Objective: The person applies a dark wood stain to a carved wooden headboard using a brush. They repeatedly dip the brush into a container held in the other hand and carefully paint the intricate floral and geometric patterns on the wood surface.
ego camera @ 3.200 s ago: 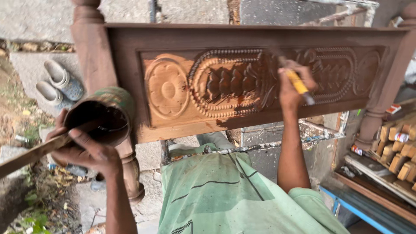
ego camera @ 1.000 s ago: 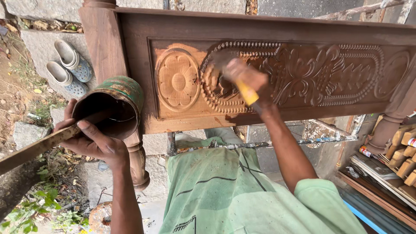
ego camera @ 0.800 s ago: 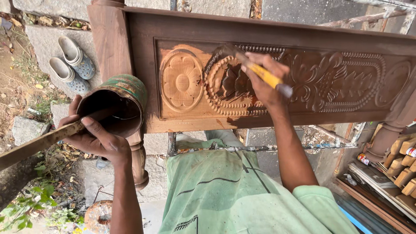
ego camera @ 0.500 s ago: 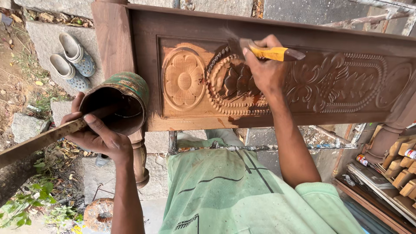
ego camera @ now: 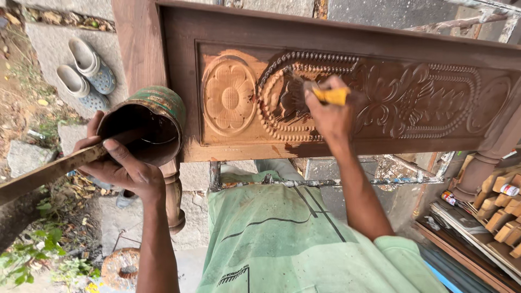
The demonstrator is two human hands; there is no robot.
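Note:
My right hand (ego camera: 328,111) grips a yellow-handled brush (ego camera: 330,96), its bristles against the oval carving at the middle of a carved wooden panel (ego camera: 347,103). The panel's right side is dark with stain; the round flower carving (ego camera: 229,96) at the left is still pale wood. My left hand (ego camera: 122,168) holds a dented can (ego camera: 149,122) of dark stain together with a long wooden stick (ego camera: 46,171) that lies across its mouth, just left of the panel's lower corner.
A turned wooden post (ego camera: 175,203) stands under the panel's left end, another (ego camera: 480,171) at the right. A pair of grey clogs (ego camera: 84,73) lies on the stone slab at the upper left. Wooden blocks and boards (ego camera: 502,211) are stacked at the lower right.
My right hand has swept the brush back and forth over the oval carving, from its left side up to its top and now down onto its middle. The can and stick stayed put.

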